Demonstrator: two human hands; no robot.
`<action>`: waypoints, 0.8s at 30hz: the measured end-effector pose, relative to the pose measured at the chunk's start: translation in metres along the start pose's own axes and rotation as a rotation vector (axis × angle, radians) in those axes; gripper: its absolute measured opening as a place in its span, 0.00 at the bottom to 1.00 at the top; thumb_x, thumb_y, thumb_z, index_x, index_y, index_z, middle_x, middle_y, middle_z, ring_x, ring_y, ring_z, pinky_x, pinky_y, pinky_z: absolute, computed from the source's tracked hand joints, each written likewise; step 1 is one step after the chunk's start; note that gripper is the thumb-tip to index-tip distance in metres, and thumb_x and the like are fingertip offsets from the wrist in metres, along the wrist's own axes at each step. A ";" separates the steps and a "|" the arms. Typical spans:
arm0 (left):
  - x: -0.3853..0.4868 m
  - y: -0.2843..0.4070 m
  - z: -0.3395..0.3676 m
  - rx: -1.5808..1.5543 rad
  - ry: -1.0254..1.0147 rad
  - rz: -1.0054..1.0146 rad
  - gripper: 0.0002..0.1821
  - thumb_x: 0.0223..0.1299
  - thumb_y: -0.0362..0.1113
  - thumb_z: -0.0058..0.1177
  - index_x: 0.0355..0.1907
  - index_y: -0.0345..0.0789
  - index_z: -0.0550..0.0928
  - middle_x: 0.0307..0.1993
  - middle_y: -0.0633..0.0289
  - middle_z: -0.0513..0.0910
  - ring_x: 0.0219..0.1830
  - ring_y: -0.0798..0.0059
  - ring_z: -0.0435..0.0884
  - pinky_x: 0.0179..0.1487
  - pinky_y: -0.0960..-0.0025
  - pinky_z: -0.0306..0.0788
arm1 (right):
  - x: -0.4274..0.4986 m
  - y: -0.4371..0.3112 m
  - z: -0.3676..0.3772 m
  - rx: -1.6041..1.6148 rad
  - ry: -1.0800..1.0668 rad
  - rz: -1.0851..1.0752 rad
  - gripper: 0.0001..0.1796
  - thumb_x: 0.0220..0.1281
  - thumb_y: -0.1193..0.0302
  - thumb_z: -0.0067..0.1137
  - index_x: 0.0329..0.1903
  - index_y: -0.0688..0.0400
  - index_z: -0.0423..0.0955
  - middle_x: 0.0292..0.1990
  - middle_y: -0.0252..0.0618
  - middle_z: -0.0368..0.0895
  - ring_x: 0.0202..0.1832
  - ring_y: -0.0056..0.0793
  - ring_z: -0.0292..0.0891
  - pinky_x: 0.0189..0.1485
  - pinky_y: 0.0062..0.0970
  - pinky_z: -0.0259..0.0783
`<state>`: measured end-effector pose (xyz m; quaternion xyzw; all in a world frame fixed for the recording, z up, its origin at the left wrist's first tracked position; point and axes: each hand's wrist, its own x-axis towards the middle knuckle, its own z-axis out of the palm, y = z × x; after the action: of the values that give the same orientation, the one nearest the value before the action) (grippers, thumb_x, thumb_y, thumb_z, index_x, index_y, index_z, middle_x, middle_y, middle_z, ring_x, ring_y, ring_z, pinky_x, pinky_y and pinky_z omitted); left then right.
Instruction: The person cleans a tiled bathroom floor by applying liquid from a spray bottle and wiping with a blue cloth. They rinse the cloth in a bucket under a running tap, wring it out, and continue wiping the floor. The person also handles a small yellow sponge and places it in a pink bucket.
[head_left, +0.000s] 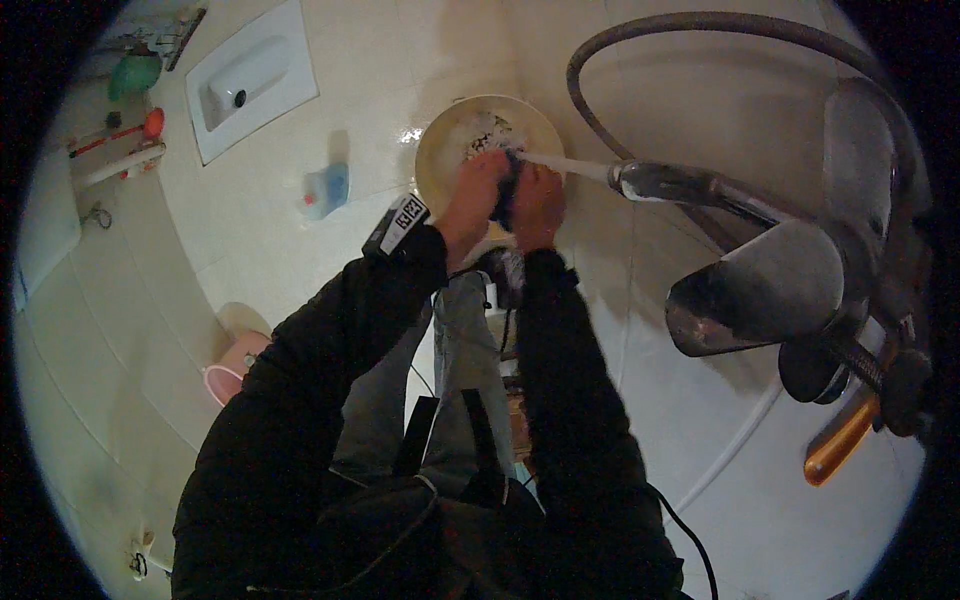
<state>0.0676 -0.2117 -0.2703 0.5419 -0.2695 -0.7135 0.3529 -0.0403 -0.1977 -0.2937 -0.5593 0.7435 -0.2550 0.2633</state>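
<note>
Both of my hands grip a dark, wet cloth (507, 191) over a round, pale yellow basin (442, 135) on the tiled floor. My left hand (474, 196) is on the cloth's left side and my right hand (538, 201) on its right. From the metal tap spout (656, 182) at the right, a stream of water (566, 163) runs down to the cloth and hands. Foam and small light and dark patches (491, 133) show inside the basin beyond the hands; what they are cannot be told. A device (396, 225) with printed square markers sits at my left wrist.
A white squat toilet (259, 71) is set in the floor at the upper left. Near it lies a bluish translucent bottle (328, 190). A pink bucket (225, 382) stands left of my arm. A large tap body (757, 289) and a looping shower hose (675, 22) fill the right side.
</note>
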 end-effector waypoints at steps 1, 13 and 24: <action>-0.001 -0.002 0.004 -0.018 -0.041 -0.055 0.11 0.72 0.42 0.43 0.39 0.38 0.76 0.31 0.67 0.75 0.32 0.79 0.72 0.36 0.72 0.68 | 0.006 0.012 0.002 -0.023 -0.092 -0.013 0.15 0.67 0.61 0.49 0.41 0.60 0.78 0.43 0.51 0.81 0.44 0.54 0.77 0.45 0.49 0.72; -0.002 0.007 -0.008 -0.169 0.029 -0.030 0.24 0.76 0.56 0.38 0.52 0.40 0.79 0.45 0.68 0.80 0.51 0.79 0.74 0.56 0.67 0.68 | 0.024 0.022 -0.014 0.318 -0.391 0.005 0.16 0.60 0.70 0.64 0.50 0.61 0.78 0.43 0.43 0.82 0.43 0.32 0.79 0.49 0.29 0.73; 0.035 0.002 -0.015 -0.496 0.027 -0.305 0.31 0.71 0.67 0.40 0.45 0.39 0.78 0.40 0.63 0.81 0.34 0.74 0.80 0.40 0.68 0.75 | -0.015 -0.039 -0.041 0.418 -0.392 -0.168 0.13 0.45 0.81 0.56 0.37 0.60 0.76 0.42 0.42 0.73 0.48 0.41 0.74 0.54 0.31 0.69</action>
<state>0.0769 -0.2406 -0.2930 0.4828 0.0025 -0.7951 0.3670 -0.0376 -0.1890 -0.2356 -0.5912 0.5608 -0.3106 0.4894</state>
